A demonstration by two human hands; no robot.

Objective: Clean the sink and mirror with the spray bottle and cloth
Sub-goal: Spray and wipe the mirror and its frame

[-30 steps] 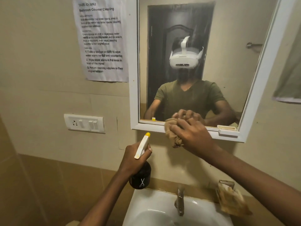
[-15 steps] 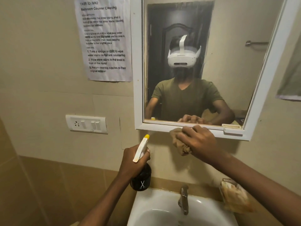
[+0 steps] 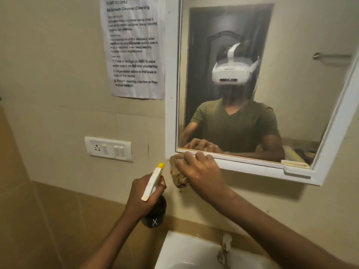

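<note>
My right hand [image 3: 198, 173] has slid left along the bottom rail of the mirror [image 3: 252, 166] since a second ago and now sits at its lower-left corner, fingers curled over the bunched cloth [image 3: 177, 176] and pressing it against the frame. I judge the bottom edge pass is at its end, so the glass above or the sink [image 3: 186, 251] at 6 o'clock comes next. My left hand [image 3: 142, 199] is wrapped tight round the spray bottle [image 3: 154, 212], held upright just at 8 o'clock from the cloth, nozzle pointing up; it has barely shifted. Whether a finger is on the trigger I can't quite tell. Room is tight at 9 o'clock, where the switch plate [image 3: 109, 148] and the taped notice [image 3: 134, 49] sit; it's open toward 3 o'clock along the rail. The tap [image 3: 225, 247] stands below at 5 o'clock.
</note>
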